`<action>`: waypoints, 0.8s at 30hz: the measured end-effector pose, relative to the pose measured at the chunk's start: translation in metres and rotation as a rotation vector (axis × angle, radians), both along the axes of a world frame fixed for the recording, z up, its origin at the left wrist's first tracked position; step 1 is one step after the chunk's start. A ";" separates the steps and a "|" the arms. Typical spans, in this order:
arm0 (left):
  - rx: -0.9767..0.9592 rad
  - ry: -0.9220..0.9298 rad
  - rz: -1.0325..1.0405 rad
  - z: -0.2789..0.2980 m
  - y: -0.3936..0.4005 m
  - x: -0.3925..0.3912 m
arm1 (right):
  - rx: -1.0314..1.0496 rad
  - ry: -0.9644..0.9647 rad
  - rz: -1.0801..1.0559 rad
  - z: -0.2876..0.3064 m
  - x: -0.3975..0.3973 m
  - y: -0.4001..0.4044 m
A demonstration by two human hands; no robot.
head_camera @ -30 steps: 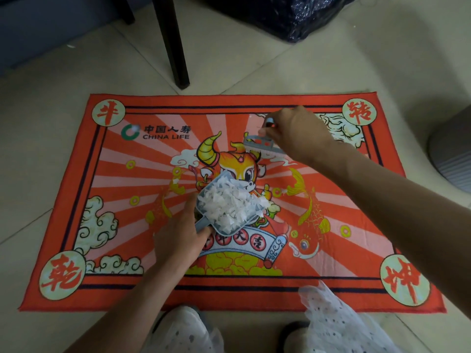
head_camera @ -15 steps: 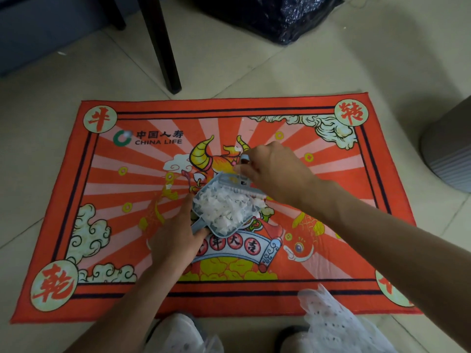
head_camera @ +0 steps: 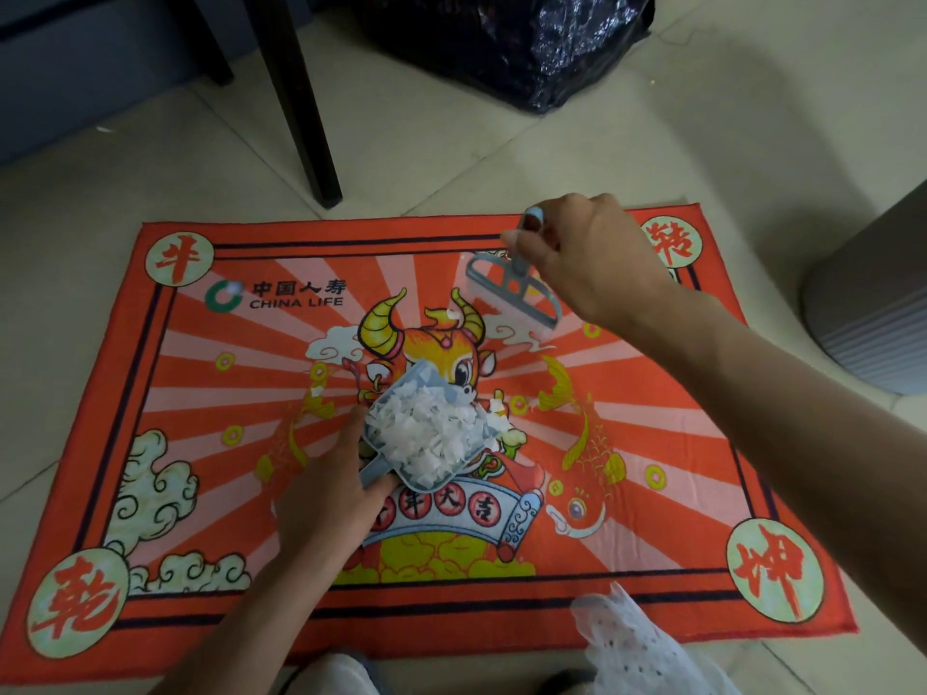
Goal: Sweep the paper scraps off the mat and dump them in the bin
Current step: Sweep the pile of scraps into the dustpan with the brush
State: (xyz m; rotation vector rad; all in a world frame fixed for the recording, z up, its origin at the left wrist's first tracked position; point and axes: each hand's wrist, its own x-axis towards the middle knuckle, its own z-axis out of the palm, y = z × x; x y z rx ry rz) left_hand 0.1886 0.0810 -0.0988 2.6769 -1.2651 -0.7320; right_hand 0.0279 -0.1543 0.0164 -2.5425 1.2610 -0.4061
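Tile floor, mat [head_camera: 165, 373] ("CHINA LIFE")

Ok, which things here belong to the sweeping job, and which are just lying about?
Job: small grey hand brush, grey plastic dustpan, white paper scraps, red printed mat, grey ribbed bin.
Lying about: black plastic bag, dark furniture leg.

Mat [head_camera: 150, 393] showing red-orange with pale rays, yellow-horned ox; scraps [head_camera: 426, 438] showing white in pale-blue dustpan [head_camera: 396, 393]; grey ribbed bin [head_camera: 873, 318] at 3 o'clock.
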 end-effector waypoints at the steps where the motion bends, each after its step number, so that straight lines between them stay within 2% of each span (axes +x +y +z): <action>1: 0.004 -0.003 -0.004 -0.001 0.000 0.001 | -0.012 0.012 -0.008 -0.001 0.000 -0.001; 11: 0.013 0.012 0.003 -0.001 -0.001 0.004 | 0.023 0.187 -0.065 -0.020 -0.012 0.008; 18: 0.072 0.011 -0.068 0.007 -0.005 0.012 | 0.092 0.120 0.124 -0.039 -0.032 0.048; 24: 0.064 -0.015 -0.118 0.009 -0.003 0.007 | 0.124 0.074 0.154 -0.047 -0.037 0.065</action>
